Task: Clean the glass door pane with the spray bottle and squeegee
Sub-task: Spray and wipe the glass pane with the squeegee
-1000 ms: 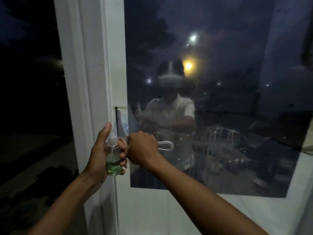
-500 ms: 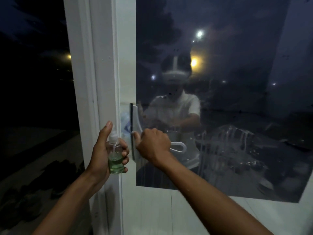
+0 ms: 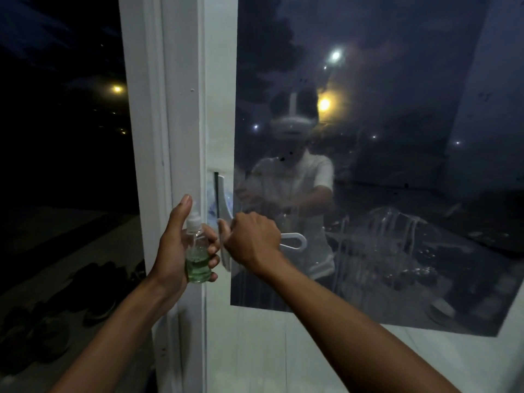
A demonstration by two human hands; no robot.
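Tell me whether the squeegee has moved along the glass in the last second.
No. The squeegee stays upright at the left edge of the glass pane, gripped by the right hand; only the camera shifted.

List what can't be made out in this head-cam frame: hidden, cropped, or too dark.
- squeegee: head view, the right hand covers the grip; only blade and loop end show.
- spray bottle: the left hand wraps it, hiding label and back side.
- glass pane: cropped at the top and right edges; reflections mask streaks or dirt.
- shoes on the floor: too dark to count.
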